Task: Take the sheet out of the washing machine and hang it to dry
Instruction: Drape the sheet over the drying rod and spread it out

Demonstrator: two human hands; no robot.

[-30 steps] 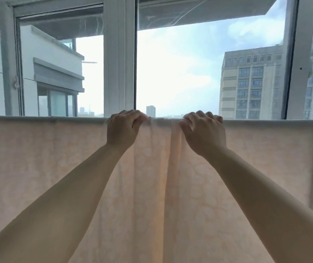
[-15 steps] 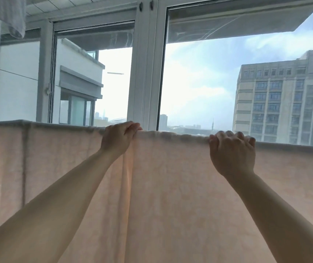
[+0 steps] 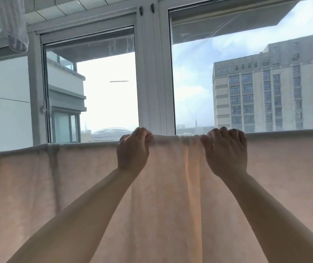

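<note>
Sheet (image 3: 171, 215), pale peach and lit from behind, hangs across the whole width of the view, draped over a line or rail that its top fold hides; the top edge runs from low on the left to a little higher on the right. Both hands are raised to that edge near the middle. The left hand (image 3: 132, 149) has its grip closed over the fold, fingers curled over the top and thumb pressing the cloth in front. The right hand (image 3: 226, 150) grips the same edge just to the right, fingers hooked over the top, knuckles toward the camera. Between the two hands the edge is bunched into small gathers, and a few long vertical folds run down the cloth below them. Both bare forearms reach up from the lower corners in front of the sheet. Behind it stands a white-framed window (image 3: 152, 73), with sky and a tall building (image 3: 266, 92) outside. At the upper left a white cloth (image 3: 3, 21) hangs from above, well apart from the sheet.
</note>
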